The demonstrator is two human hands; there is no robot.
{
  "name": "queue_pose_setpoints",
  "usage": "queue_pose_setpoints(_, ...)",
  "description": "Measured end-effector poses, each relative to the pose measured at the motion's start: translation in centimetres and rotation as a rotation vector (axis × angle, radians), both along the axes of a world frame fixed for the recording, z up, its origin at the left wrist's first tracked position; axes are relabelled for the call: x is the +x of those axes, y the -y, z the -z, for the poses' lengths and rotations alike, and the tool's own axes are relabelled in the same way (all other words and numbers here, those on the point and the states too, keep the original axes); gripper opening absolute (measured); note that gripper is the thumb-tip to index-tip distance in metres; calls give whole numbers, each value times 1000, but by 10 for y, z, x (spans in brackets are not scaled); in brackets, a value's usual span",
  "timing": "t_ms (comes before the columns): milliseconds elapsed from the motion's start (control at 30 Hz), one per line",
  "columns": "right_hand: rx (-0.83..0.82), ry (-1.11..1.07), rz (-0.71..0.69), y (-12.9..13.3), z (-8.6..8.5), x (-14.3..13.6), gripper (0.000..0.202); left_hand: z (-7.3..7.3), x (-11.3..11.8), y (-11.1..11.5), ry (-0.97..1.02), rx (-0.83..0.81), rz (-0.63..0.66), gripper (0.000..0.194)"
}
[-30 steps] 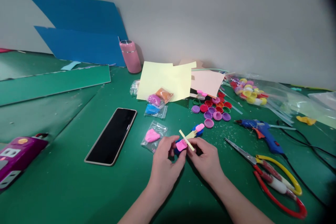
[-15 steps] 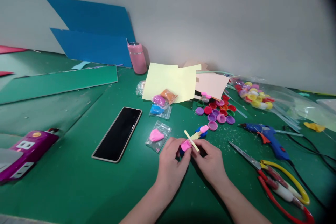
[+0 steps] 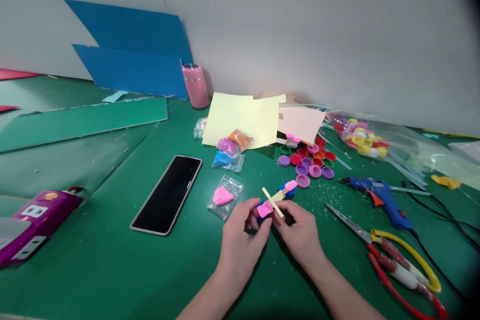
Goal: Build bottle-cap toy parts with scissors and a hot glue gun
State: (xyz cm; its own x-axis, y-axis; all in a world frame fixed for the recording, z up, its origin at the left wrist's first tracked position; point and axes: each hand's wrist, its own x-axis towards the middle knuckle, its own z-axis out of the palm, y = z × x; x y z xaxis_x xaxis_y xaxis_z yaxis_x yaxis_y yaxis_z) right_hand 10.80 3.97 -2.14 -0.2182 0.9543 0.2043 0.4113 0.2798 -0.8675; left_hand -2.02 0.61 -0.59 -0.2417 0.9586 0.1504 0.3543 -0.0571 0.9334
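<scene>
A small craft piece [image 3: 275,202] with pink clay ends, pale yellow strips crossing each other and blue parts is held between both hands, above the green table. The fingers of my left hand [image 3: 245,232] close round its pink and blue left end. My right hand [image 3: 300,230] pinches it from the right, near the crossed strip; part of its grip is hidden behind the fingers. Left of the hands lies a clear bag with pink clay [image 3: 223,195]. Bottle caps [image 3: 315,171] in several colours are scattered just beyond the piece.
A phone [image 3: 167,195] lies at left, near a purple power strip [image 3: 37,220]. At right are a blue glue gun [image 3: 382,195] with its cable and large scissors [image 3: 397,260]. Farther back stand a pink bottle [image 3: 195,86], yellow paper [image 3: 243,117] and a bag of caps [image 3: 360,137].
The fingers of my left hand have shifted slightly on the piece, with a wider gap showing between thumb and fingers. The view has tilted a little; the piece stays between both hands.
</scene>
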Motion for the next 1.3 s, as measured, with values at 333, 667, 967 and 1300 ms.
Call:
queue_pose_setpoints(333,-10,-2,5,0,0,0,13,-4,-3,0,48,-5,-2,14)
queue_pose_setpoints(667,-14,-1,4,0,0,0,13,0,-2,-1,9,10,-1,22)
queue_pose_setpoints(967,-19,-6,18,0,-1,-1,13,3,-2,1,-38,2,18,18)
queue_pose_setpoints(1300,-15,3,34,0,-1,-1,14,-3,3,6,469,-175,-91,33)
